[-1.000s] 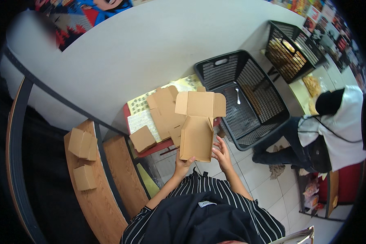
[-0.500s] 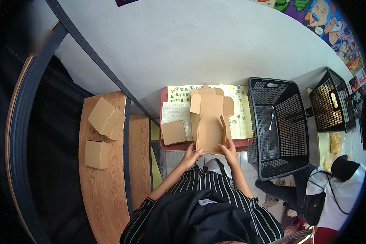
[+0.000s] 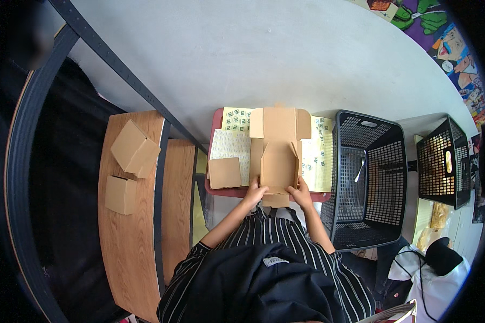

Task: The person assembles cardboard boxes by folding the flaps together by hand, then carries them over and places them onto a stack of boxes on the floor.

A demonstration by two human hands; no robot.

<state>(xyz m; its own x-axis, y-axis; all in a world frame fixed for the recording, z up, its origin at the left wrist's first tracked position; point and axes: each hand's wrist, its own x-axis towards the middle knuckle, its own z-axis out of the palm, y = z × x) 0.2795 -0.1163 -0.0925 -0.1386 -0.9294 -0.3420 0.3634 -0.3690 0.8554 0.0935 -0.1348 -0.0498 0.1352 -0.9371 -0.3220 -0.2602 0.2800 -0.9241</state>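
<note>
A partly folded brown cardboard box (image 3: 279, 164) lies in front of me, its side walls raised and its wide lid spread open away from me. My left hand (image 3: 256, 190) grips its near left corner, fingers curled round the wall. At the near right corner my right hand (image 3: 299, 191) grips it the same way. A flap (image 3: 276, 201) sticks out toward me between the hands. More flat cardboard (image 3: 256, 153) shows under the box. To its left sits a small cardboard box (image 3: 224, 173), on printed paper sheets (image 3: 230, 145) over a red tray (image 3: 216, 121).
Two brown boxes, one a tilted box (image 3: 135, 149) and one a smaller box (image 3: 120, 194), stand on the wooden shelf (image 3: 129, 253) at left. A large black crate (image 3: 385, 177) holding a white utensil (image 3: 359, 170) stands right; beyond is a smaller crate (image 3: 442, 161). Another person (image 3: 415, 274) is at lower right.
The near flap of the box now points out toward me, and the lid's side flaps are spread wider. Both hands have closed in round the near corners. The view has shifted slightly.
</note>
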